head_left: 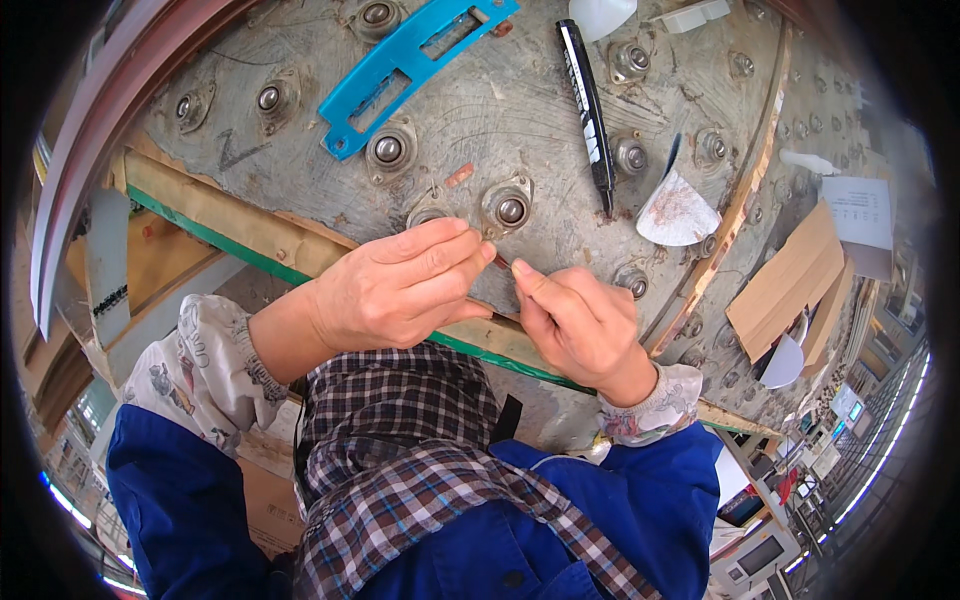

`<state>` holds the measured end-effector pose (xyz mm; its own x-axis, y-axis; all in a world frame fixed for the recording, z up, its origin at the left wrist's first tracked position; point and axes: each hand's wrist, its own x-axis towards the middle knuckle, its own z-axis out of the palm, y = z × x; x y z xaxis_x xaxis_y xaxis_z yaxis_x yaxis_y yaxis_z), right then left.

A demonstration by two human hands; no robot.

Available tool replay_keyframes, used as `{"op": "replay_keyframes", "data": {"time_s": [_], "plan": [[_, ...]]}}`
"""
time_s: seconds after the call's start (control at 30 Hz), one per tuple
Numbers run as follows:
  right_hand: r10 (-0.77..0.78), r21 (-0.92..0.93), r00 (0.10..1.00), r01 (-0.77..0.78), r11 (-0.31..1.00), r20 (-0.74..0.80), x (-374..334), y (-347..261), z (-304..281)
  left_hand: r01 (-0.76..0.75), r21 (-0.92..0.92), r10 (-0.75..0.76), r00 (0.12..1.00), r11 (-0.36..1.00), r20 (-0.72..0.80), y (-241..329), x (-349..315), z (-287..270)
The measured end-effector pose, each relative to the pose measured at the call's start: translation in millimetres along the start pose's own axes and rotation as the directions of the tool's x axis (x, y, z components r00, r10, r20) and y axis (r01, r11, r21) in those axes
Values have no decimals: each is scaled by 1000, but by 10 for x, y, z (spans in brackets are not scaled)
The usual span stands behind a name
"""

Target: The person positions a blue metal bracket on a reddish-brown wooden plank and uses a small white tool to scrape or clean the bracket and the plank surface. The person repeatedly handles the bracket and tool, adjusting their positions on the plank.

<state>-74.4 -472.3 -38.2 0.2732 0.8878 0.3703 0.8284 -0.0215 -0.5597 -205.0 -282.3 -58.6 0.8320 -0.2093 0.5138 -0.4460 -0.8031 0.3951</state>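
Note:
Both my hands meet low over the near edge of a worn grey table. My left hand (395,290) is closed, thumb and fingers pinched together. My right hand (585,325) is also closed in a pinch, a short gap to its right. A thin reddish sliver shows between the fingertips, too small to name. Just beyond them sits a metal ball roller (512,209) set in the tabletop. Farther off lie a blue plate (418,69) with rectangular cutouts and a black marker (588,112). A small orange-brown scrap (459,176) rests between the rollers.
Several more ball rollers (389,149) stick up from the surface. To the right are a stained white fan-shaped piece (680,212), a raised wooden strip (745,195), cardboard pieces (790,280) and a printed sheet (862,210). A green-edged wooden border (215,232) runs along the near side.

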Motion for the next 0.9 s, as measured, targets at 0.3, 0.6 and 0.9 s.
{"op": "replay_keyframes", "data": {"time_s": [0.3,0.6,0.9], "plan": [[2,6,1000,-2,1000,-9,42,-10,31,5,6,-5,1000,1000,8,-3,-9,-1],[2,11,1000,-2,1000,-25,48,-9,26,4,11,-4,1000,1000,12,-1,3,-15],[-16,-21,1000,15,1000,-15,42,-18,33,11,18,-11,1000,1000,-2,3,-10,-3]]}}
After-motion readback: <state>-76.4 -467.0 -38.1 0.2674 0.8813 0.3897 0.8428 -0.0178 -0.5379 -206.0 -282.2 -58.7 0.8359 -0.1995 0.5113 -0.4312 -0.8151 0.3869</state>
